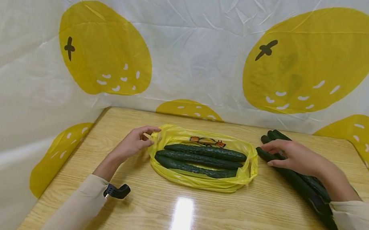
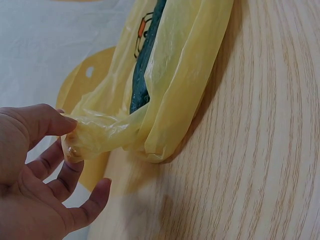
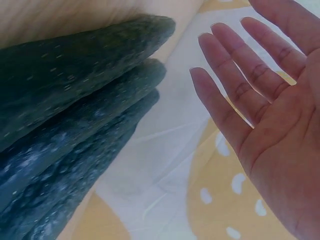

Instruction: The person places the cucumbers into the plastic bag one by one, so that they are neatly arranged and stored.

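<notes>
Since the table (image 1: pixel 146 214) looks smooth, the bag (image 1: pixel 192 180) on it could slide, the loose cucumbers (image 1: pixel 306 194) at its right roll and the bagged cucumbers (image 1: pixel 199 159) spill, from a tug by the left hand (image 1: pixel 132 143), pinching the bag, or a knock by the right hand (image 1: pixel 296 157), fingers spread.

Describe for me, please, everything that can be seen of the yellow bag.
The yellow bag looks like thin, translucent plastic, crinkled and glossy, with an orange-and-black print on its far side. It lies on the wooden table, its mouth spread open upward, showing three dark green cucumbers inside, side by side. The left hand pinches its gathered left end; its right end is untouched by the other hand.
</notes>
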